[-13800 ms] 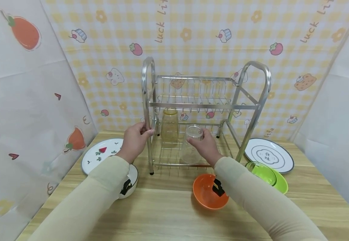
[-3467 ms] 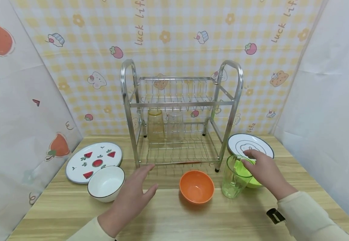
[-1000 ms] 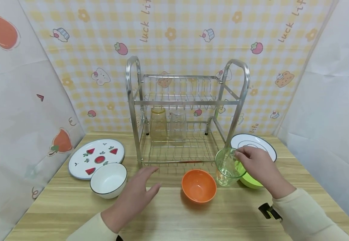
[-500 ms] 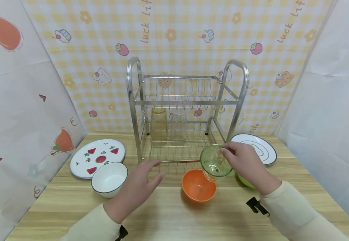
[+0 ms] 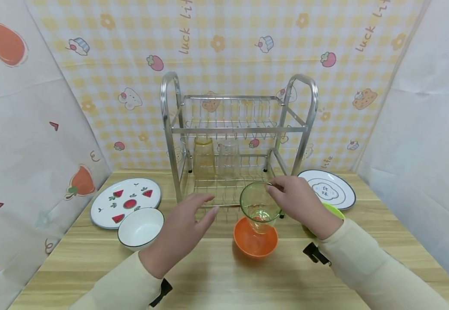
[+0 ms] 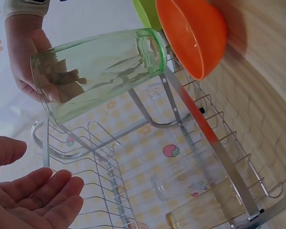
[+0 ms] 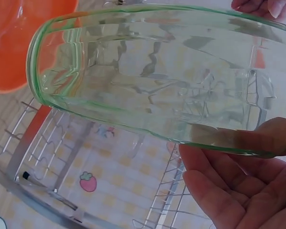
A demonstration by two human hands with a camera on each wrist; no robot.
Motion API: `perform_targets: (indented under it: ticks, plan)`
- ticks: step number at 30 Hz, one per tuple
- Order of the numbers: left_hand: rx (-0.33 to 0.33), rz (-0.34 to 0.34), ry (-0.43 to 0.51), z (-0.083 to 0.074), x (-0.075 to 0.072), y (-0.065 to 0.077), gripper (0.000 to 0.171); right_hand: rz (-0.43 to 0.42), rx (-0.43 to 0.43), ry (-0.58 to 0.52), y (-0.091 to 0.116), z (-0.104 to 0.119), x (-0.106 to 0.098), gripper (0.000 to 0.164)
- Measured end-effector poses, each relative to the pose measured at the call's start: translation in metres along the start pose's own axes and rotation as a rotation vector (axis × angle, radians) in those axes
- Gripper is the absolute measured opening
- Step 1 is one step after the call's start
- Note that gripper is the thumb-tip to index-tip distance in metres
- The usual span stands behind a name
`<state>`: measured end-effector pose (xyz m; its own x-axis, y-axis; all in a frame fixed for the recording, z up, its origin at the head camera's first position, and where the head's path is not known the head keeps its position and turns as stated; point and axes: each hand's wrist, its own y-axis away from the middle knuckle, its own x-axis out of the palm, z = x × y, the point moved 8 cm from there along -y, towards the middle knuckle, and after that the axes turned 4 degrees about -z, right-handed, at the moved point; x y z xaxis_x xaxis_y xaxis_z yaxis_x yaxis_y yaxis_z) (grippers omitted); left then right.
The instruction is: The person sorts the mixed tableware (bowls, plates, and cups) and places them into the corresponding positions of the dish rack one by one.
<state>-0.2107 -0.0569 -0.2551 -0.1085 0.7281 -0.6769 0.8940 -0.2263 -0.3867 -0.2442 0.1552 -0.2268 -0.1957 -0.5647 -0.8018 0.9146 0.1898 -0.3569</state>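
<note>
Yellow-checked backdrop (image 5: 236, 71) between 2 whitish walls (image 5: 418, 125)

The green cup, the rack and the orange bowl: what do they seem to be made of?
Green cup: glass or clear plastic, glossy; see-through, with bright edge lines.
Rack: metal, probably steel, polished; its silvery surface carries bright reflections.
Orange bowl: probably plastic, perhaps glazed ceramic, smooth; opaque, evenly coloured, with small highlights.
</note>
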Motion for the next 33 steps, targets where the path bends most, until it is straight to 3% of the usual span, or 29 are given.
perform_targets:
  ticks: [7,19,27,33]
  plan:
    - [0.013,0.028,0.000,-0.012,-0.001,-0.012,0.035,0.061,-0.021,-0.002,-0.004,0.011,0.009,0.015]
    - [-0.069,0.176,-0.019,-0.018,0.012,-0.039,0.027,0.103,-0.098,0.024,-0.003,0.032,0.019,0.012]
    - [-0.065,0.234,-0.103,-0.019,0.018,-0.044,0.011,0.121,-0.139,0.056,-0.003,0.043,0.027,0.012]
    - [-0.065,0.249,-0.144,-0.018,0.020,-0.045,0.017,0.139,-0.154,0.029,-0.003,0.049,0.032,0.012]
